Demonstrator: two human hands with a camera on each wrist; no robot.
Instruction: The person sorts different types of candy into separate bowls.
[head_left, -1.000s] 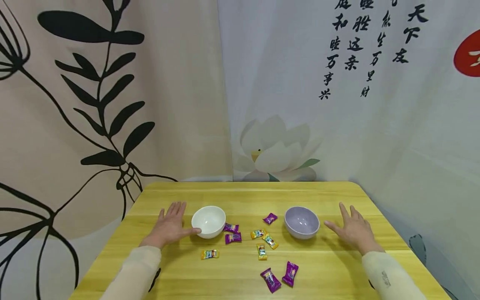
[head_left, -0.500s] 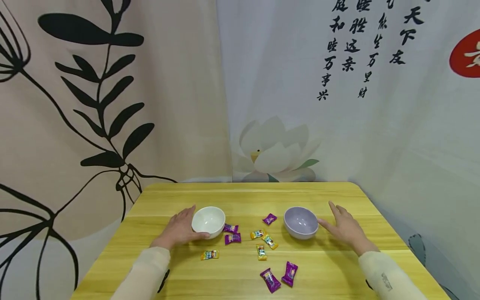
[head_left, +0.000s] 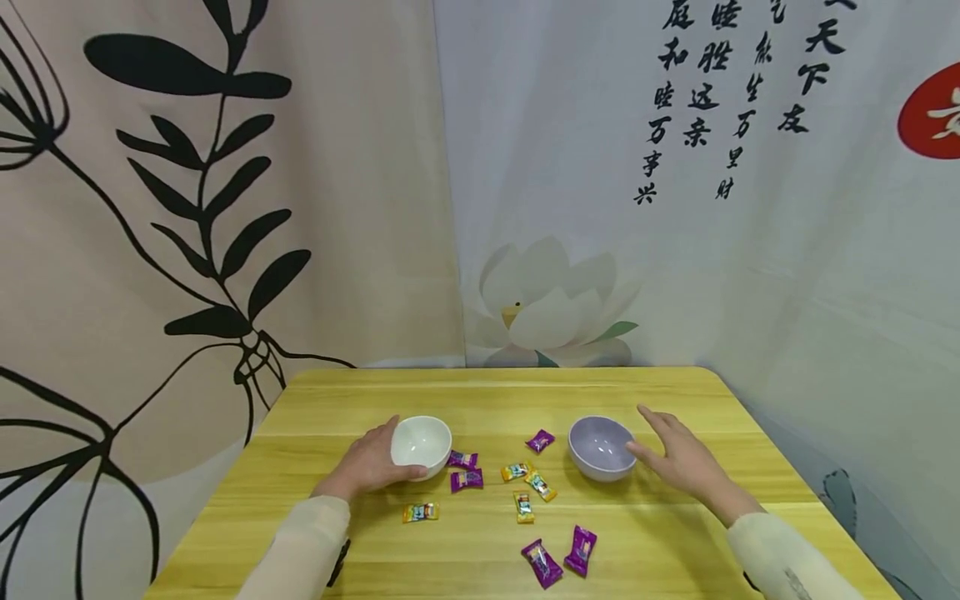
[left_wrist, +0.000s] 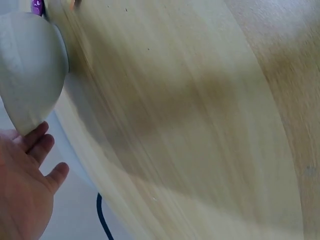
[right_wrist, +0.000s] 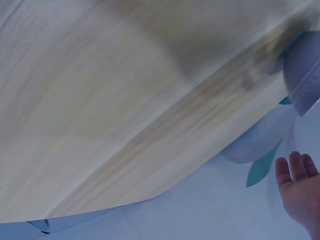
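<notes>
My left hand (head_left: 369, 467) holds the left side of a white bowl (head_left: 422, 442), thumb along its near side and fingers round the far left. In the left wrist view, fingertips (left_wrist: 37, 132) meet the rim of this bowl (left_wrist: 32, 65); the thumb is hidden there. To the right, a light purple bowl (head_left: 600, 447) stands upright. Beside it is my right hand (head_left: 684, 458), fingers extended, thumb tip right at the bowl's edge. The right wrist view has that hand (right_wrist: 300, 197) with fingers apart from the purple bowl (right_wrist: 304, 65).
Between the bowls lie purple-wrapped candies (head_left: 467, 480) and yellow-wrapped candies (head_left: 523, 507), several in all. One yellow candy (head_left: 421, 512) is near the left hand, and two purple candies (head_left: 581, 550) lie toward the front. The wooden table (head_left: 420, 567) ends before a printed curtain (head_left: 375, 208).
My left hand has moved right and closed round the white bowl's side. The right hand has moved left to the purple bowl's edge. The candies have stayed in place.
</notes>
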